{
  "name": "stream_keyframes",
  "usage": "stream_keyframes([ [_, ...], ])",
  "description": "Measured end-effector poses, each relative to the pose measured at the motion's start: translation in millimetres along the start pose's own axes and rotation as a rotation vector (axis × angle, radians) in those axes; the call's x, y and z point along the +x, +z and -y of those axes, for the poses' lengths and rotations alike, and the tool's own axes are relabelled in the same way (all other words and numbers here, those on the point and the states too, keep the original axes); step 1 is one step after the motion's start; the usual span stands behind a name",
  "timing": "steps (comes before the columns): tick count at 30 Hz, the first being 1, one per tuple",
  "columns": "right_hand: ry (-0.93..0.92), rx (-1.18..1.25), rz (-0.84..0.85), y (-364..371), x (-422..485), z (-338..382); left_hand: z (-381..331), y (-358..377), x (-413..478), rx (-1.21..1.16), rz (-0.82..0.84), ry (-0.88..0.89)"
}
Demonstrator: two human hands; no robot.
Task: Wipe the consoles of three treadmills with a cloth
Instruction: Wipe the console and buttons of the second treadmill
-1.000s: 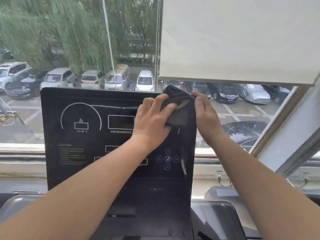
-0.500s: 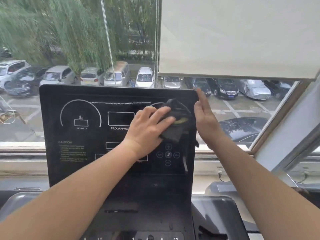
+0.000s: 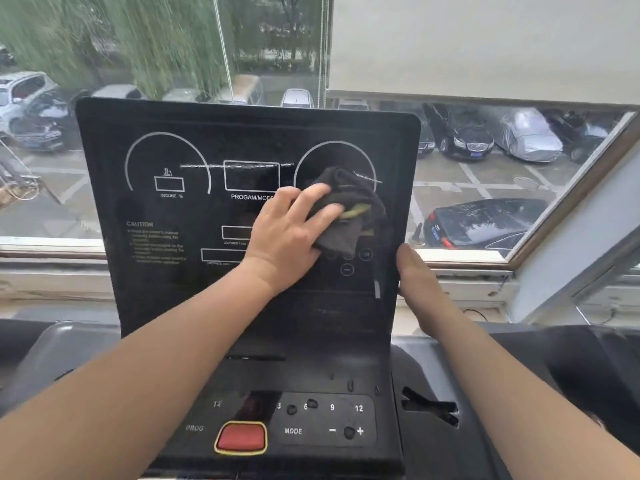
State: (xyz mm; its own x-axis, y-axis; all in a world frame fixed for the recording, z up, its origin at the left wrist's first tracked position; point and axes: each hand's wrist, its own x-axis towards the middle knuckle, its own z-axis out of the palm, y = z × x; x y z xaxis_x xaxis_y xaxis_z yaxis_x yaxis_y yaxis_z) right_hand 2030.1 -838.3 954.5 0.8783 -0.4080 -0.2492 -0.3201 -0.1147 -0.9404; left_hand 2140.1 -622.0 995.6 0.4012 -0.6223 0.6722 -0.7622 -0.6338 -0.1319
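The left hand (image 3: pixel 289 233) presses a bunched dark cloth (image 3: pixel 346 209) against the right side of the black console (image 3: pixel 173 258), fingers clamped over it. The right hand (image 3: pixel 414 275) grips the console's right edge (fingers hidden behind). Below sits a red button (image 3: pixel 240 438); parked cars (image 3: pixel 457 133) show through the window.

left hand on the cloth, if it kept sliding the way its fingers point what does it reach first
The left hand points up and right across the console. Past the dark cloth under its fingers, it would probably reach the console's right edge; nothing else shows on that line.
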Motion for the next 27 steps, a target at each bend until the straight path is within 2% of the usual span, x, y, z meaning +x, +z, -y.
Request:
stream_keyframes([
  [2, 0.012, 0.027, 0.012, 2, -3, -7, -23, 10, -18, -0.046, -0.006, -0.127],
  [3, 0.012, 0.053, 0.01, 2, -1, -10, -34, 16, -28, -0.072, 0.022, -0.106],
  [8, 0.035, 0.112, -0.007, 2, 0, -5, -38, 13, -48, -0.044, 0.36, 0.463],
  [10, 0.039, 0.115, -0.008, 3, 0, -6, -29, 7, -38, 0.014, 0.344, 0.521],
  [11, 0.032, 0.11, -0.014, 4, 2, -7, -26, 6, -34, 0.027, 0.299, 0.458],
  [15, 0.0, 0.089, -0.046, 7, 1, -6, -48, 17, -34, -0.127, 0.124, -0.14],
  [16, -0.006, 0.096, -0.047, 8, 1, -5, -59, 21, -38, -0.176, 0.119, -0.21],
  [17, -0.015, 0.096, -0.05, 9, 3, -7, -68, 24, -43, -0.216, 0.134, -0.203],
  [20, 0.007, 0.118, -0.083, 10, 4, -8, -73, 24, -49, -0.222, 0.279, 0.026],
  [21, 0.022, 0.119, -0.089, 10, 4, -8, -72, 20, -49, -0.193, 0.308, 0.052],
  [27, -0.033, 0.023, -0.172, 18, -5, -3, -110, 12, -58, -0.1, 0.324, -0.062],
])
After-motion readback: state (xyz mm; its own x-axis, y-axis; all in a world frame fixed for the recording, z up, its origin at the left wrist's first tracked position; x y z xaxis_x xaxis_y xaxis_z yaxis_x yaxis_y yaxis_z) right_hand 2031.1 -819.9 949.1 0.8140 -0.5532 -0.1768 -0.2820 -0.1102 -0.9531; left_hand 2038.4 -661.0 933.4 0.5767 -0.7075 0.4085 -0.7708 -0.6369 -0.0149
